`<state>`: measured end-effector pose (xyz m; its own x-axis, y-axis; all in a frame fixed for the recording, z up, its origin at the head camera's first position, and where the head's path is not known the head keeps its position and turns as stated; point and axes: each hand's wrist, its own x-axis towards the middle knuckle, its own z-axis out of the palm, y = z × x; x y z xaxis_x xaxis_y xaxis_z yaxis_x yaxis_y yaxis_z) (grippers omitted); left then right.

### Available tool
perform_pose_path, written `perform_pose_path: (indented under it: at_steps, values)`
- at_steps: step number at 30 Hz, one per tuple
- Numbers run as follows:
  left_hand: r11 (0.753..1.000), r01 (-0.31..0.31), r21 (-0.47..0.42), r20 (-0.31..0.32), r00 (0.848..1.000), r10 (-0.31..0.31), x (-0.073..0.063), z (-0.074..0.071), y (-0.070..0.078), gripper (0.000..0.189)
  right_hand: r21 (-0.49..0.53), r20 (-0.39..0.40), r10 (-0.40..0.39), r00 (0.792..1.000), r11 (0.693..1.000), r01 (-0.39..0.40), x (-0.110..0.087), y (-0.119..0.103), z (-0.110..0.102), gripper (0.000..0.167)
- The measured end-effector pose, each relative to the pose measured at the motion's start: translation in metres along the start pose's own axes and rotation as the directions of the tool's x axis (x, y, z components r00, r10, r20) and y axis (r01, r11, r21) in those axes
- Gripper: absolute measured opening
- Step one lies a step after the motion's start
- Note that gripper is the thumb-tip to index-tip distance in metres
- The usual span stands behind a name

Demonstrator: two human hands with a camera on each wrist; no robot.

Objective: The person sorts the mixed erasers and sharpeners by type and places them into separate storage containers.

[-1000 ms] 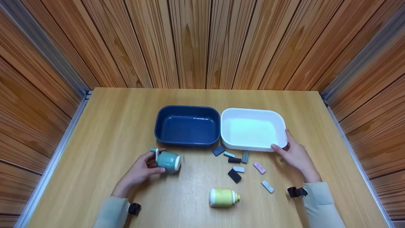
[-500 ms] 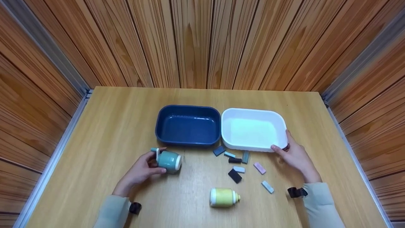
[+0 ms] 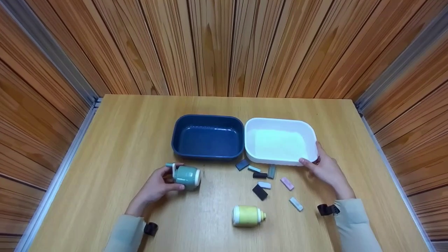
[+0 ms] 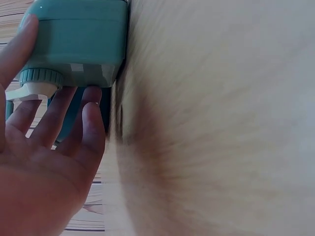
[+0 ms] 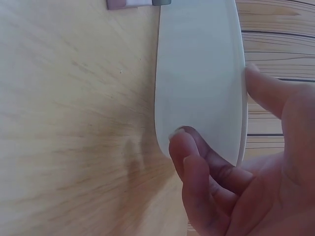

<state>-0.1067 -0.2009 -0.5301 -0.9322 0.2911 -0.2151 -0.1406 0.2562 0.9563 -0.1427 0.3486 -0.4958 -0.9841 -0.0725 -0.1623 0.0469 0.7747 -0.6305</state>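
Note:
My left hand (image 3: pixel 153 187) holds a teal pump bottle (image 3: pixel 187 176) tipped on its side, pump toward the palm and white base pointing right. In the left wrist view, the thumb lies along the bottle (image 4: pixel 74 39) and the fingers reach past its ribbed collar (image 4: pixel 42 76). At the near right corner of a white rectangular tub (image 3: pixel 285 141), my right hand (image 3: pixel 327 169) grips with the thumb at the rim. The right wrist view has curled fingers (image 5: pixel 197 162) against the tub's outer wall (image 5: pixel 199 73).
A dark blue tub (image 3: pixel 208 152) stands beside the white one. Several small blocks, among them a pink block (image 3: pixel 287 183) and a black block (image 3: pixel 260 192), lie scattered in front. Nearer lies a yellow pump bottle (image 3: pixel 246 216) on its side. Wood-panelled walls (image 3: pixel 213 49) surround the table.

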Motion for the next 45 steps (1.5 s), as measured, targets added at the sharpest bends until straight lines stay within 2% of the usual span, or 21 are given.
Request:
perform_pose_path:
  at_steps: [14, 25, 33, 45]
  values:
    - [0.999, 0.037, -0.023, -0.097, 0.995, -0.039, -0.003, 0.0, 0.008, 0.073, 0.044, 0.008, 0.035, 0.999, 0.998, -0.036, -0.001, 0.0, 0.002, 0.106]
    - [0.998, -0.05, 0.034, -0.14, 0.989, 0.054, -0.009, 0.0, 0.026, 0.068, 0.086, 0.008, 0.029, 1.0, 0.996, -0.03, -0.001, 0.002, 0.004, 0.106]
    - [0.996, -0.054, 0.065, -0.166, 0.984, 0.064, -0.009, -0.001, 0.042, 0.068, 0.123, 0.01, 0.04, 0.999, 0.992, -0.041, -0.001, 0.004, 0.005, 0.105]
    - [0.993, -0.069, 0.091, -0.216, 0.972, 0.088, 0.001, -0.008, 0.063, 0.069, 0.158, 0.017, 0.047, 0.999, 0.986, -0.049, -0.002, 0.004, 0.005, 0.106]
